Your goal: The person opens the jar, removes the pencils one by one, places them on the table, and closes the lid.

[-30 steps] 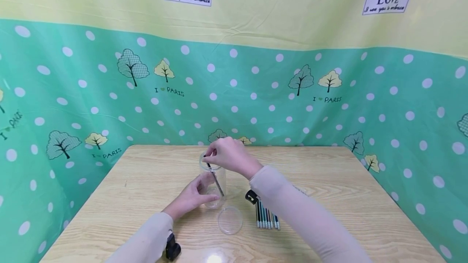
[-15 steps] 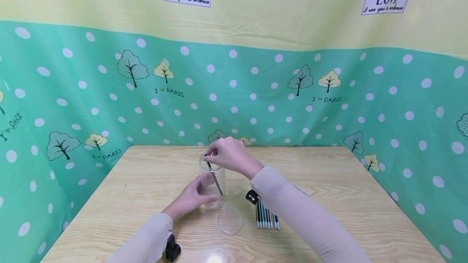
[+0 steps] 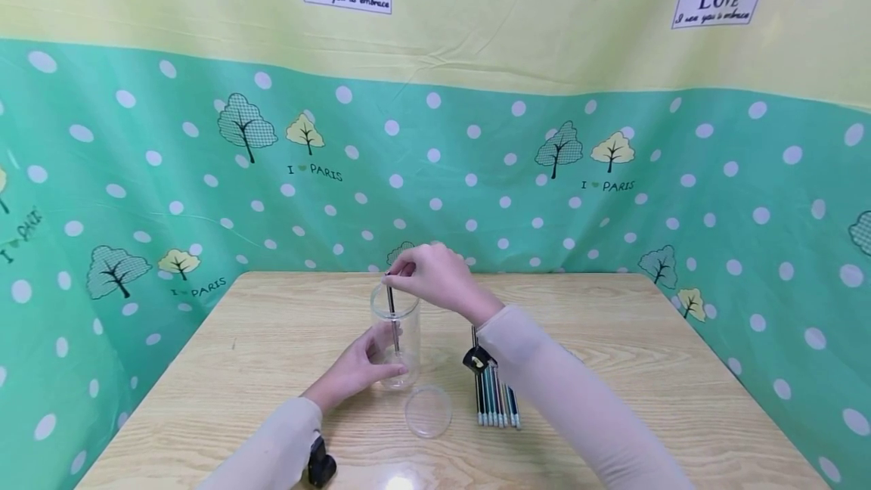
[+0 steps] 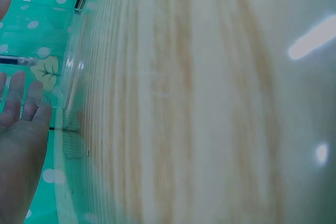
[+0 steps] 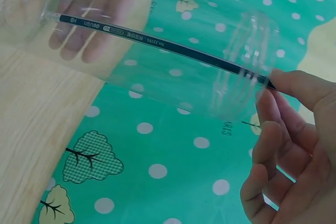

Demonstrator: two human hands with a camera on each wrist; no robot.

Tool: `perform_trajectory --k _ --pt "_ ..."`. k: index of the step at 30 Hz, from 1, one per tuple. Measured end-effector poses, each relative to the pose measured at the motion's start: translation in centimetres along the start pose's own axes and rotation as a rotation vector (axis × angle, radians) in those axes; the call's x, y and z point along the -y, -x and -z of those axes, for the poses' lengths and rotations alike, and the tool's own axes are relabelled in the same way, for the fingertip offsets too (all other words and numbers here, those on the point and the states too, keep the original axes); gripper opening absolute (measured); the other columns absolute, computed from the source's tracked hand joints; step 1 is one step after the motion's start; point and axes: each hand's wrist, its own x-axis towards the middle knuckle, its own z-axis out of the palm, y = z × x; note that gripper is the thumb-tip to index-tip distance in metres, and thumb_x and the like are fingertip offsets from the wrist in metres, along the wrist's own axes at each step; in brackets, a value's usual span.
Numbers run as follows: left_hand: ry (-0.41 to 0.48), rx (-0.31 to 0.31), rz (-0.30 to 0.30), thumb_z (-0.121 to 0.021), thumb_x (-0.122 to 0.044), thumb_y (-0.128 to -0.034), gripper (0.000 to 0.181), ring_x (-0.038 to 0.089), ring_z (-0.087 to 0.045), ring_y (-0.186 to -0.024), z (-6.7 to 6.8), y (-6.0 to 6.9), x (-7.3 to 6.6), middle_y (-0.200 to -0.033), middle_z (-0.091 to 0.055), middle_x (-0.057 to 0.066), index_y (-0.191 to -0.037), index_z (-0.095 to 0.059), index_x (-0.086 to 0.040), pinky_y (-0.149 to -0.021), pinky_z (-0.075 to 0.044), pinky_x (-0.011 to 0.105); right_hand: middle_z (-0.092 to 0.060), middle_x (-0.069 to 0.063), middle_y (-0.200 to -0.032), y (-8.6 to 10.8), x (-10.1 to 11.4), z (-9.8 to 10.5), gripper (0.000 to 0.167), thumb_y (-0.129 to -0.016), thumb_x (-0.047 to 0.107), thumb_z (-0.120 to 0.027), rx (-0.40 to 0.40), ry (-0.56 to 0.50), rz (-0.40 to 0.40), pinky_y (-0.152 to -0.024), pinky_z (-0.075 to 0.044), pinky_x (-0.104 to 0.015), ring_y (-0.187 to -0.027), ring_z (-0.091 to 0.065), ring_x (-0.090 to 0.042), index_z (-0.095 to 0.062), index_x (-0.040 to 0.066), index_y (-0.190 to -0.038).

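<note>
A clear plastic jar [image 3: 411, 339] stands upright and uncovered on the table. My left hand [image 3: 364, 361] grips its lower side, thumb in front and fingers behind. Above the mouth, my right hand [image 3: 438, 278] pinches the top end of a dark pencil [image 3: 391, 299] between thumb and fingertips. Most of the pencil hangs inside the jar, nearly upright. In the right wrist view the pencil [image 5: 173, 51] shows "HB" printing, and its dark end is at the right hand's fingertips [image 5: 294, 85]. The left wrist view catches only part of the left hand [image 4: 23, 140] beside the jar wall.
A round clear lid [image 3: 428, 412] lies flat in front of the jar. Several pencils [image 3: 497, 399] lie side by side to its right, partly hidden by the right sleeve [image 3: 544, 369]. The wooden table [image 3: 272, 324] ends at a green dotted curtain [image 3: 435, 203].
My right hand has risen slightly and shifted right, lifting the pencil a little. The pencil has swung from a slant to nearly upright. My left hand and the jar have stayed put.
</note>
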Motion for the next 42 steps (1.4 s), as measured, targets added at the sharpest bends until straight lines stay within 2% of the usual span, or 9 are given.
perform_trajectory --k 5,10,15,20,27,36,40,42 --pt "-0.005 -0.009 0.011 -0.083 -0.023 -0.0849 0.079 0.029 -0.029 -0.146 0.0 0.0 -0.1 -0.152 -0.046 0.006 -0.151 -0.041 -0.013 -0.12 -0.02 0.053 -0.067 0.019 -0.08 0.1 0.0 0.8 0.015 -0.092 0.039 -0.074 -0.026 -0.04 0.003 -0.067 -0.053 -0.022 -0.075 -0.061 0.002 -0.076 0.024 -0.094" --pt "-0.015 -0.014 -0.005 -0.084 -0.024 -0.0842 0.079 0.03 -0.03 -0.146 0.0 0.0 -0.1 -0.15 -0.048 0.007 -0.15 -0.042 -0.012 -0.12 -0.021 0.053 -0.068 0.019 -0.083 0.3 0.0 1.6 0.016 -0.093 0.039 -0.072 -0.053 -0.082 0.007 -0.069 -0.053 -0.024 -0.077 -0.062 0.0 -0.076 0.023 -0.097" --pt "-0.008 -0.012 -0.015 -0.084 -0.025 -0.0837 0.079 0.031 -0.032 -0.145 -0.1 0.1 -0.1 -0.149 -0.048 0.012 -0.149 -0.043 -0.009 -0.12 -0.021 0.052 -0.072 0.01 -0.086 0.3 -0.2 2.3 0.016 -0.096 0.032 -0.07 -0.094 -0.189 0.04 -0.07 -0.056 -0.024 -0.077 -0.065 -0.003 -0.075 0.017 -0.099" --pt "-0.007 -0.007 -0.016 -0.084 -0.025 -0.0839 0.081 0.033 -0.034 -0.144 -0.1 0.2 -0.2 -0.149 -0.048 0.012 -0.15 -0.041 -0.009 -0.12 -0.021 0.052 -0.074 0.001 -0.089 0.4 -0.4 2.9 0.015 -0.097 0.026 -0.067 -0.129 -0.286 0.034 -0.067 -0.057 -0.027 -0.077 -0.068 -0.01 -0.072 0.013 -0.103" --pt "-0.019 -0.007 -0.02 -0.084 -0.026 -0.0834 0.081 0.035 -0.034 -0.144 -0.1 0.3 -0.1 -0.15 -0.048 0.012 -0.151 -0.041 -0.011 -0.12 -0.021 0.053 -0.072 0.004 -0.087 0.5 -0.8 3.6 0.016 -0.099 0.025 -0.066 -0.171 -0.346 0.02 -0.065 -0.058 -0.029 -0.074 -0.068 -0.011 -0.07 0.012 -0.105" --pt "-0.021 -0.008 -0.02 -0.084 -0.026 -0.0834 0.081 0.035 -0.033 -0.144 0.0 0.3 0.0 -0.15 -0.048 0.012 -0.151 -0.041 -0.01 -0.12 -0.02 0.052 -0.073 0.003 -0.085 0.9 -1.3 5.2 0.017 -0.1 0.023 -0.063 -0.297 -0.398 0.045 -0.057 -0.055 -0.03 -0.069 -0.069 -0.011 -0.067 0.009 -0.109" --pt "-0.021 -0.009 -0.023 -0.084 -0.025 -0.0831 0.081 0.035 -0.034 -0.144 0.0 0.3 0.0 -0.149 -0.049 0.012 -0.15 -0.041 -0.01 -0.12 -0.02 0.052 -0.074 0.002 -0.088 1.1 -1.4 6.2 0.02 -0.101 0.024 -0.063 -0.317 -0.461 0.033 -0.056 -0.049 -0.029 -0.072 -0.07 -0.018 -0.067 0.008 -0.112" --pt "-0.022 -0.008 -0.023 -0.084 -0.026 -0.0831 0.081 0.035 -0.034 -0.144 0.0 0.3 -0.1 -0.149 -0.048 0.012 -0.15 -0.041 -0.01 -0.12 -0.02 0.052 -0.074 0.0 -0.089 1.2 -1.5 6.6 0.02 -0.101 0.024 -0.063 -0.323 -0.499 0.038 -0.059 -0.05 -0.03 -0.073 -0.071 -0.023 -0.067 0.007 -0.112"
